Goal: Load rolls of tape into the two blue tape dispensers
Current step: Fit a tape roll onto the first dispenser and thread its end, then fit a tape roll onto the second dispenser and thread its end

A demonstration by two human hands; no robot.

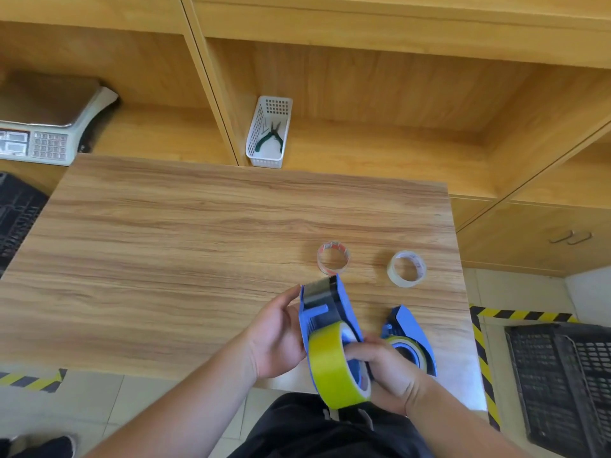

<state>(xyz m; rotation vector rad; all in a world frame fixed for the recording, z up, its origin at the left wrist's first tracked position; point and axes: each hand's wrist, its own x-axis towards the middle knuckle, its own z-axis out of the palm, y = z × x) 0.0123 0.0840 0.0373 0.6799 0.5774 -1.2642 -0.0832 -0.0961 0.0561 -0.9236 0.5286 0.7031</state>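
Note:
My left hand [274, 338] grips the side of a blue tape dispenser [325, 309], held above the near edge of the table with its metal blade end pointing away. A yellow tape roll [334, 365] sits in that dispenser, and my right hand [386, 371] holds the roll at its core. A second blue dispenser [411, 328] lies on the table to the right, with a yellow roll [408, 350] in it. Two near-empty clear tape rolls, one [334, 259] and another [406, 268], lie flat farther back on the table.
The wooden table [185, 259] stands against wooden shelving. A white basket [269, 133] with green-handled pliers [272, 138] stands on the shelf behind, and a weighing scale [46, 127] at far left. Black crates sit on the floor at left [16, 213] and right [562, 388].

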